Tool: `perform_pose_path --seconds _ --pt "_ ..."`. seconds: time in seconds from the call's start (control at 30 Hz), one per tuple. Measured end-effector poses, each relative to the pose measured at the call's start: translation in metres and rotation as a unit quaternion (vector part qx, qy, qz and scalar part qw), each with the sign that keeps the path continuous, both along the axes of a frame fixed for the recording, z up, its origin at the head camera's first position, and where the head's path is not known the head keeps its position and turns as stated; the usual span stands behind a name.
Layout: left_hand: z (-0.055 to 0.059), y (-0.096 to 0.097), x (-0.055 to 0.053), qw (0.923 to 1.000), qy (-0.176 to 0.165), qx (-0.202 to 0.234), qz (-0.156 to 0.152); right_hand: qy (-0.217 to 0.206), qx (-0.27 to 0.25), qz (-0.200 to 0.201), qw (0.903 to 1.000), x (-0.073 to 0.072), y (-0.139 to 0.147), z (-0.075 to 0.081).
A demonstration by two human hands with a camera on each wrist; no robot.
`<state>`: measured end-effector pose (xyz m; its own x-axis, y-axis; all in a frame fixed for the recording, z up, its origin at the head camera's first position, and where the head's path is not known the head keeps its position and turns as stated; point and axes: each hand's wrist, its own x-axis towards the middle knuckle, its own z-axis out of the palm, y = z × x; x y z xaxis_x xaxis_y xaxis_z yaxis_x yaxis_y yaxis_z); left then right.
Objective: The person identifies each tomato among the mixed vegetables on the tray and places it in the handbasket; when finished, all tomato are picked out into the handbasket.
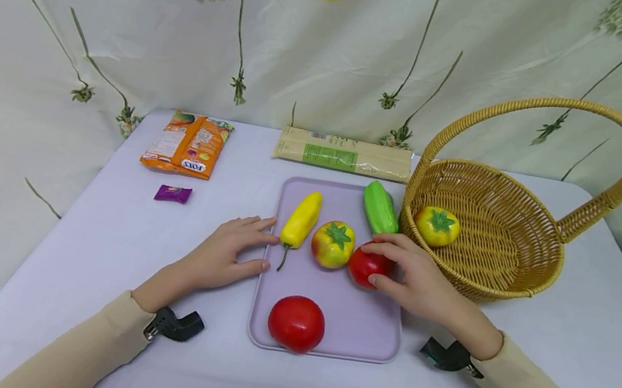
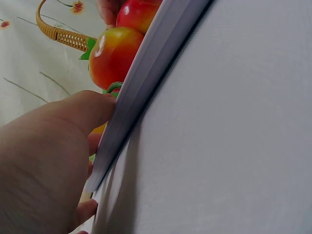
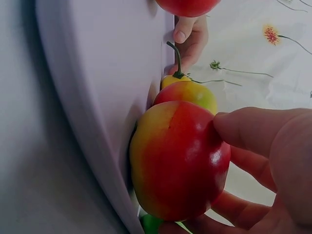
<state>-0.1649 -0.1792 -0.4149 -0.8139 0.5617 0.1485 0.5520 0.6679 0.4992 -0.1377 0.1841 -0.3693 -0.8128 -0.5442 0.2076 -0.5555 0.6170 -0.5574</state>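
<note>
- Head view: the right hand (image 1: 421,281) has its fingers curled round a red-yellow apple (image 1: 368,267) on the right side of the lilac tray (image 1: 354,324). The left hand (image 1: 223,253) lies flat with straight fingers at the tray's left edge, beside the yellow pepper (image 1: 301,221). Also on the tray: a tomato (image 1: 332,244), a green cucumber (image 1: 379,207) and a red tomato (image 1: 296,323). The basket (image 1: 510,277) stands just right of the tray, touching its corner, and holds one yellow tomato (image 1: 436,225).
- Left wrist view: the thumb (image 2: 83,109) presses the tray rim (image 2: 141,83); the hand grips nothing.
- Right wrist view: thumb (image 3: 258,129) on top and fingers (image 3: 234,202) below pinch the apple (image 3: 178,161), which rests on the tray.
- Judgement: the grip looks sound. The lift is best made straight up, clear of the neighbouring tomato, with the left hand steadying the tray on the bench (image 1: 114,339).
</note>
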Motion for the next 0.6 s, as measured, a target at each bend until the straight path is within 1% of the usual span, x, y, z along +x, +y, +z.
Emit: perform_pose_path --seconds 0.2,0.4,0.6 --pt "-0.0001 0.0005 -0.0001 1.0000 0.003 0.002 -0.001 -0.009 0.017 -0.015 0.9997 -0.0002 0.0011 0.0002" --pt "0.0001 0.0007 -0.0007 1.0000 0.003 0.003 0.000 -0.007 0.042 -0.015 0.9990 0.0014 0.0023 0.0037" --pt "0.0002 0.0005 -0.0004 1.0000 0.000 0.001 0.002 -0.020 0.050 -0.018 0.9983 0.0035 0.0037 0.0072"
